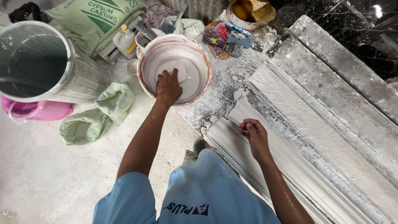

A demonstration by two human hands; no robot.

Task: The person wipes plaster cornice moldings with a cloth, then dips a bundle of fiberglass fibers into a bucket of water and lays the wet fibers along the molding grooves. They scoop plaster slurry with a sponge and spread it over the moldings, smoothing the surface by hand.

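Observation:
My left hand (168, 87) reaches into a white bucket (143, 74) of white liquid plaster and grips a thin tool whose tip pokes out over the surface. My right hand (253, 135) hovers over a long white moulded plaster strip (298, 174) on the workbench, its fingers pinched on thin glass fibres (290, 99) that spread across the mould. Both forearms are splashed with plaster.
A large grey barrel (35, 62) holds water at the left, with a pink bag (37, 111) and green bags (99, 114) beside it. A green plaster sack (97, 18), a small bottle (124, 39), rags and a tub with a brush (248, 10) lie behind.

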